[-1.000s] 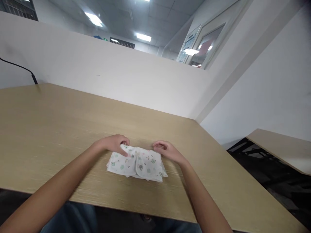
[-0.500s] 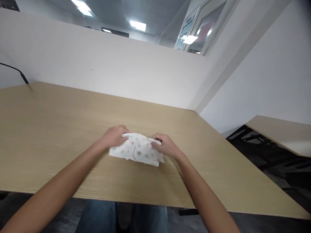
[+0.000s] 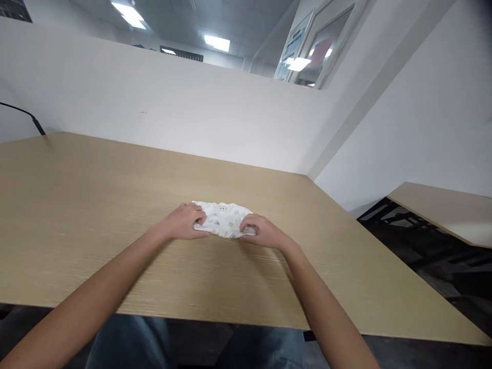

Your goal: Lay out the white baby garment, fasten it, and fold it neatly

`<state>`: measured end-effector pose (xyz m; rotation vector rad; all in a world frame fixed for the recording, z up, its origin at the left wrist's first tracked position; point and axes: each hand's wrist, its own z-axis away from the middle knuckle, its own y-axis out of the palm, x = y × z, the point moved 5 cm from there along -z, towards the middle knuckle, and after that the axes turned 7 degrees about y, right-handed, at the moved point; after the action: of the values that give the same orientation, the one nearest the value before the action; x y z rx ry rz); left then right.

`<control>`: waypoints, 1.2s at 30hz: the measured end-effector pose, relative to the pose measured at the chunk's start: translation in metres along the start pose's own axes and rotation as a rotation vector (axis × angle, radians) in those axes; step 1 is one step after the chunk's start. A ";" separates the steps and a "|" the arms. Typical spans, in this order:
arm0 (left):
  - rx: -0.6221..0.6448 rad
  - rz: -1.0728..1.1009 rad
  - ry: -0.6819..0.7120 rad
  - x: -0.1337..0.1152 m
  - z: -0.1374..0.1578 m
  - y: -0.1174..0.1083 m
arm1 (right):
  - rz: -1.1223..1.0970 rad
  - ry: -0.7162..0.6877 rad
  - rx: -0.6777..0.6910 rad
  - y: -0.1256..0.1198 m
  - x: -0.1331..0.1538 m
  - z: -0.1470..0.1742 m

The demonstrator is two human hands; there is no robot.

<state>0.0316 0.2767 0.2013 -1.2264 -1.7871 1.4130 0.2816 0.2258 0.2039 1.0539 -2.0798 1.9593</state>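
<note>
A white cloth [image 3: 223, 219] printed with small figures lies on the table in a low, wide strip. At its left end, my left hand [image 3: 187, 221] has its fingers curled over the fabric, with the thumb along the near edge. My right hand [image 3: 262, 230] pinches the right end in the same way, its thumb under the near edge. Both ends of the cloth are partly hidden beneath my fingers. Whether it is a garment or a plain piece of fabric, I cannot tell.
The light wooden table [image 3: 126, 179] runs back to a white partition [image 3: 192, 113]. On the far left a thin black cable [image 3: 37, 124] comes down to the tabletop. To the right, beyond the table's edge, stands another wooden top [image 3: 442, 210] over a dark frame.
The cloth has gone from hanging toward me to lying farther back as a narrower strip, its near part turned away. My hands now grip its near edge, and my knees have spread apart.
</note>
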 end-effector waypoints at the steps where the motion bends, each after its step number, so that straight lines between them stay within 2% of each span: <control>1: 0.001 0.010 -0.015 0.000 0.000 0.001 | -0.009 0.029 -0.004 0.000 -0.002 0.000; 5: -0.049 0.059 -0.063 -0.002 -0.003 -0.001 | -0.007 0.054 -0.115 -0.009 0.001 0.001; 9: -0.094 0.129 -0.045 -0.006 -0.004 -0.002 | -0.010 0.025 -0.154 -0.009 0.006 -0.001; 16: -0.122 0.153 -0.047 -0.015 -0.006 -0.004 | 0.000 0.003 -0.149 -0.002 0.006 -0.003; 25: -0.118 0.276 -0.001 -0.025 -0.010 -0.004 | -0.059 0.048 -0.064 0.004 0.004 -0.004; 36: -0.089 0.274 0.020 -0.027 -0.012 -0.001 | -0.102 0.036 -0.016 0.009 0.004 -0.006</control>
<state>0.0533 0.2575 0.2095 -1.5754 -1.7347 1.4743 0.2715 0.2288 0.1999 1.0900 -1.9794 1.8964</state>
